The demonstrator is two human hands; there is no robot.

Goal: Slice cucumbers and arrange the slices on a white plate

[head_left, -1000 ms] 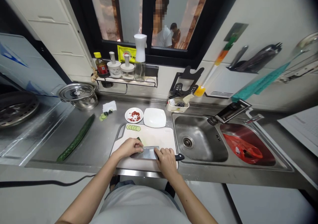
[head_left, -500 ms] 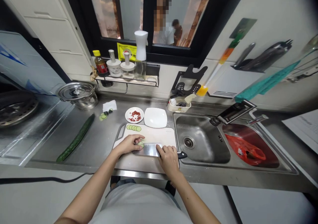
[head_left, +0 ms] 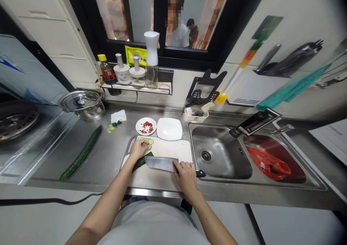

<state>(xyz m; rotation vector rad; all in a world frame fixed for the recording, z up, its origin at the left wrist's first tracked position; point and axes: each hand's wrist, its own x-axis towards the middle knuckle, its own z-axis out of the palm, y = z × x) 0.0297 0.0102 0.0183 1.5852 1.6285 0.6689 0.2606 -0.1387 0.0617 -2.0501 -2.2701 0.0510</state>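
Note:
My right hand [head_left: 185, 172] is closed round the black handle of a kitchen knife [head_left: 161, 163], one finger along its broad blade, over the white cutting board [head_left: 173, 147]. Under my left forearm lies a cut piece of cucumber [head_left: 141, 161], its end by the blade's tip. My left hand [head_left: 138, 149] pinches a cucumber slice [head_left: 149, 147] just below a row of cucumber slices [head_left: 150, 141] at the board's upper left. Past the board stand a small plate [head_left: 138, 128] with chopped red bits [head_left: 147, 126] and a bare white square plate [head_left: 169, 128].
Left of the board lie a whole cucumber [head_left: 81, 153], cucumber scraps [head_left: 111, 128] and a white tissue [head_left: 118, 115]. A lidded steel pot [head_left: 90, 111] stands behind. At right are the sink [head_left: 227, 158] and a red plastic bag [head_left: 268, 165]. Bottles stand on a wall rack [head_left: 138, 87].
My left hand has moved up and away from the blade toward the row with a slice. The cucumber piece now shows beneath my forearm. My right hand stays on the knife.

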